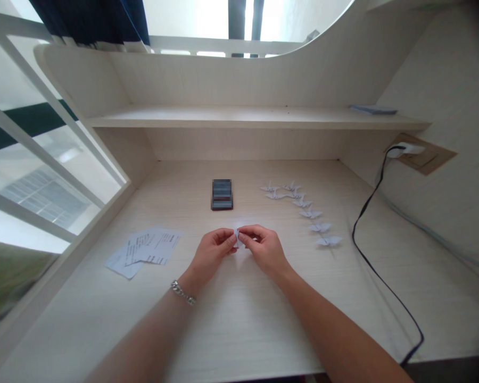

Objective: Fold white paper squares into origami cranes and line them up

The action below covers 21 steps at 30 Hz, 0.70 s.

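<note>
Head: folded paper (pixel 237 237) between both grips (pixel 212 251) (pixel 265 247)

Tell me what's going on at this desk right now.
A person sits at a pale wooden desk and pinches a small white folded piece of paper between the fingertips of the left hand and the right hand, just above the desktop. To the right lies a curved row of white folded paper cranes. Printed white sheets lie to the left, a dark rectangular object behind the hands, and a black cable runs along the right.
</note>
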Motion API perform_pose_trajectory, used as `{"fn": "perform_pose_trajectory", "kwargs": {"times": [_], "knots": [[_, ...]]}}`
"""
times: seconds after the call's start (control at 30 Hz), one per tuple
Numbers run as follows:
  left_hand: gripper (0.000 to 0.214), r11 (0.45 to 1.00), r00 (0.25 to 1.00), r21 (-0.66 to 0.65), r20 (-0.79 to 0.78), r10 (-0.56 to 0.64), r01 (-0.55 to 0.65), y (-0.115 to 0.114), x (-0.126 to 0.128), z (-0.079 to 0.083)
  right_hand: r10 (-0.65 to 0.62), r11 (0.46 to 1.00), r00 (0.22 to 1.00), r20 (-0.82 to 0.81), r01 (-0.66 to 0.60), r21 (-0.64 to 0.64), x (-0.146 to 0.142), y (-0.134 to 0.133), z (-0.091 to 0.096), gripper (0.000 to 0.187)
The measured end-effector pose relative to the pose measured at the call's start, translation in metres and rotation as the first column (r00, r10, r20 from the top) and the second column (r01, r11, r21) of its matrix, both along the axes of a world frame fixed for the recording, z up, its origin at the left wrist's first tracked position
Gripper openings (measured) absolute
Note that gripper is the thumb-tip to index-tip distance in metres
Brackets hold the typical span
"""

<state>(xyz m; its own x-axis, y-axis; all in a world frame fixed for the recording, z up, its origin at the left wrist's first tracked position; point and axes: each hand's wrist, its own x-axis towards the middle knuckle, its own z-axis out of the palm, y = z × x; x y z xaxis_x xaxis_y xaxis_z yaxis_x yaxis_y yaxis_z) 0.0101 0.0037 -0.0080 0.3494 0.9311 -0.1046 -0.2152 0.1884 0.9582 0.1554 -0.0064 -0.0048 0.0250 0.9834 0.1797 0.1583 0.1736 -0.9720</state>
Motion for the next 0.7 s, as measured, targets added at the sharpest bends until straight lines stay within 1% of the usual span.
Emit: {"fn": "perform_pose_trajectory", "kwargs": {"times": [0.13,0.23,0.5,0.7], "knots": [[0.024,1.000,0.998,0.002,-0.048,-0.030,0.030,0.0002,-0.0007,-0.0015,0.007,1.000,0.998,0.061,-0.006,-0.014,0.0010,-0.0007,0.0015,0.017],[0.026,1.000,0.998,0.009,-0.065,-0.026,0.027,0.0003,-0.0001,-0.0018,0.001,1.000,0.994,0.112,0.000,-0.014,0.0008,-0.0015,0.0009,0.017],[0.025,0.999,0.997,0.042,-0.081,0.003,0.000,0.0014,0.0028,-0.0021,-0.079,0.996,0.959,0.272,0.062,0.071,-0.0026,-0.0041,-0.0018,0.015],[0.023,0.999,0.994,0.053,-0.111,0.015,-0.009,0.0018,0.0047,-0.0050,-0.120,0.989,0.920,0.373,0.077,0.129,-0.0044,-0.0061,0.0005,0.015]]}}
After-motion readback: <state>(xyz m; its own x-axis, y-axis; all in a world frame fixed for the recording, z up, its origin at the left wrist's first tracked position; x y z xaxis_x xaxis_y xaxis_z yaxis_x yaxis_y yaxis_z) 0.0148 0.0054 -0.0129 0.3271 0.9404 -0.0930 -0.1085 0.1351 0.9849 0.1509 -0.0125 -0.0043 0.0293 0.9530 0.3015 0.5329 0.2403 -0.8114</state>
